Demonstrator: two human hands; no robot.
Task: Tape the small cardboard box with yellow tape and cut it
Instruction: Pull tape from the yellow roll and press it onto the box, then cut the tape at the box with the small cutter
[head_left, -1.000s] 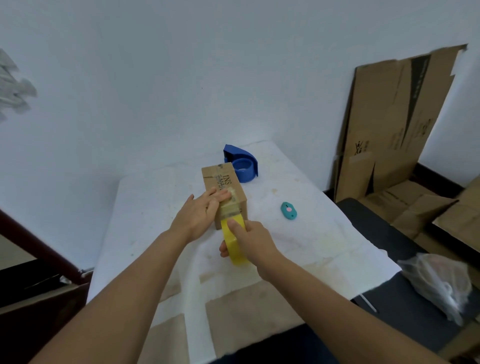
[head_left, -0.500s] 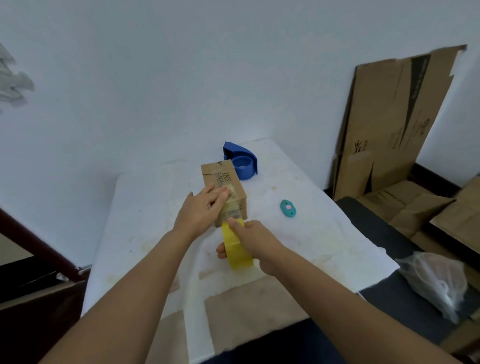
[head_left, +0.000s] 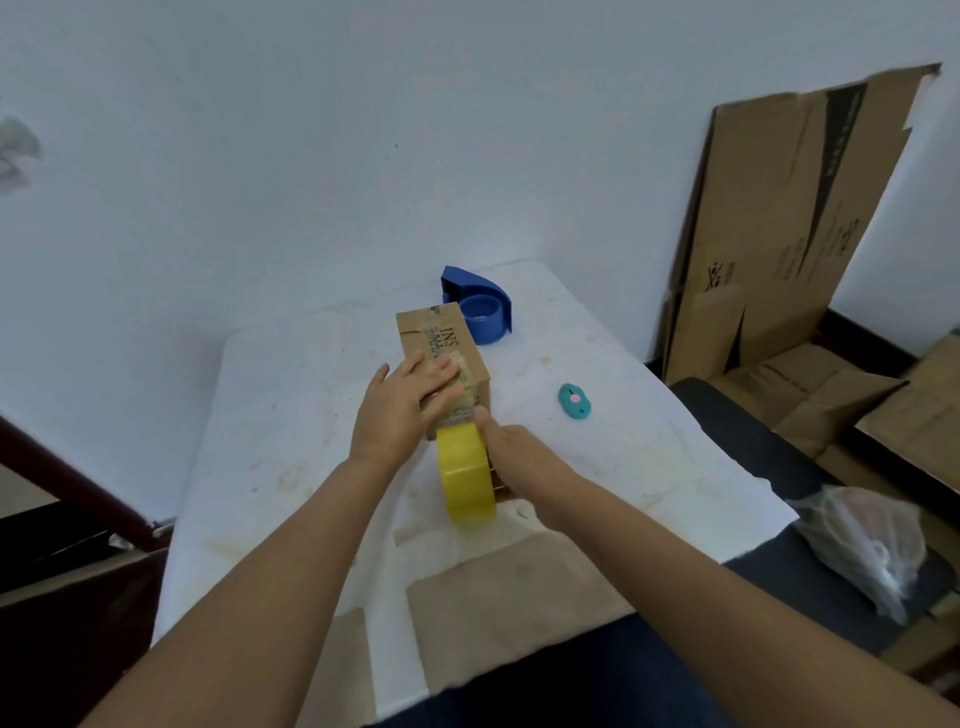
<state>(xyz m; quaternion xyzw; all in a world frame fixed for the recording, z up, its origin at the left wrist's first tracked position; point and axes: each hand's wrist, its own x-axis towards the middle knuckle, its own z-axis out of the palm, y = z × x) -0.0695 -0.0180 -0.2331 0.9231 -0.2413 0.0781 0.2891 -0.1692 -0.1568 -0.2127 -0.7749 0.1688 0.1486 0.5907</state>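
Observation:
A small cardboard box (head_left: 434, 332) lies on the white-covered table (head_left: 270, 405), its long side pointing away from me. My left hand (head_left: 400, 410) lies flat on the box's near top, fingers spread over a strip of tape. Just in front of the box's near end, my right hand (head_left: 514, 457) grips a yellow tape roll (head_left: 465, 475), thumb up at the box edge. The tape runs from the roll up onto the box. A small teal cutter (head_left: 574, 400) lies on the table to the right of the box.
A blue tape dispenser (head_left: 480, 306) stands right behind the box near the wall. Flattened cardboard sheets (head_left: 789, 218) lean on the wall at right, with more cardboard on the floor. A clear plastic bag (head_left: 867, 545) sits off the table's right corner.
My right hand has pulled the yellow roll nearer to me, away from the box's near end. My left hand stays pressed on the box top.

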